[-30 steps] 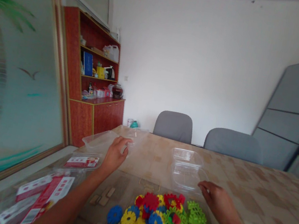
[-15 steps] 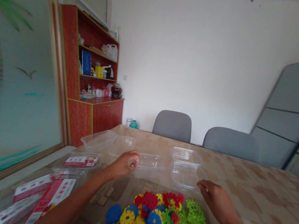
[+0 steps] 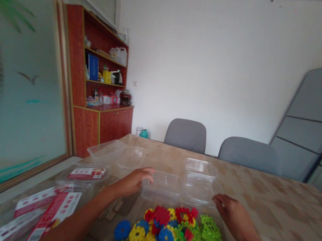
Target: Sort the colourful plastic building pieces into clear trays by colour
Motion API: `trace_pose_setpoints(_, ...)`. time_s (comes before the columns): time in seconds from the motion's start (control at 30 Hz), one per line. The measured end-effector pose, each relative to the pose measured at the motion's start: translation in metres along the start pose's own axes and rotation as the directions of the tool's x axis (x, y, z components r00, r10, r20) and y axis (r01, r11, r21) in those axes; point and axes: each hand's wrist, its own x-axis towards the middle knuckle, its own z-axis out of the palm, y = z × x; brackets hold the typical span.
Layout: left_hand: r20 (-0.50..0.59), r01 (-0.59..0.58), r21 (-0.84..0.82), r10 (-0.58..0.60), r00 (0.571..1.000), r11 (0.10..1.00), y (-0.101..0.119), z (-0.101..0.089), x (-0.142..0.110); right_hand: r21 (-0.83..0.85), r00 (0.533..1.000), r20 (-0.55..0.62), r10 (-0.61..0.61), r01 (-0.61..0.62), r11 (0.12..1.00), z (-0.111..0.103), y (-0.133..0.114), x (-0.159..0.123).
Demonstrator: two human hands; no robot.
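Head view: tray (image 3: 162, 188) (plastic) touching fingers (image 3: 148, 172)

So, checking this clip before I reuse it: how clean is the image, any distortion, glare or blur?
In the head view, wide-angle distortion tilts the frosted glass panel; faint glare lies on the clear plastic tray; the left hand and toy pieces look fairly sharp.
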Motion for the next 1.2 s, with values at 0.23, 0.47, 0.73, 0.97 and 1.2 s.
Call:
trace_pose_setpoints(0.23,0.027,0.005,0.1,-0.008,1.0,0.995,-0.003,0.001,-0.003,-0.003,1.0,0.005,0.01,-0.01,1.0,-0.001,-0.002,0.0)
trace_pose_setpoints(0.47,0.011,0.075,0.234,-0.079,0.997,0.969,0.001,0.003,-0.001,0.008,1.0,-0.006,0.004,-0.004,1.0,-0.002,-0.003,0.0)
trace_pose_setpoints(0.73,-0.316,0.508,0.399,-0.406,0.858,0.763,0.009,-0.026,-0.001,0.004,1.0,-0.019,0.006,-0.006,1.0,-0.006,-0.001,0.001)
trace_pose_setpoints(0.97,-0.285,0.621,0.455,-0.556,0.78,0.638,-0.002,-0.017,-0.006,0.007,1.0,-0.015,0.0,0.0,1.0,-0.004,0.001,0.002)
trace_pose_setpoints(1.2,-0.301,0.596,0.425,-0.514,0.803,0.682,-0.01,-0.028,0.007,0.021,1.0,0.0,-0.002,0.002,1.0,-0.004,0.0,0.001)
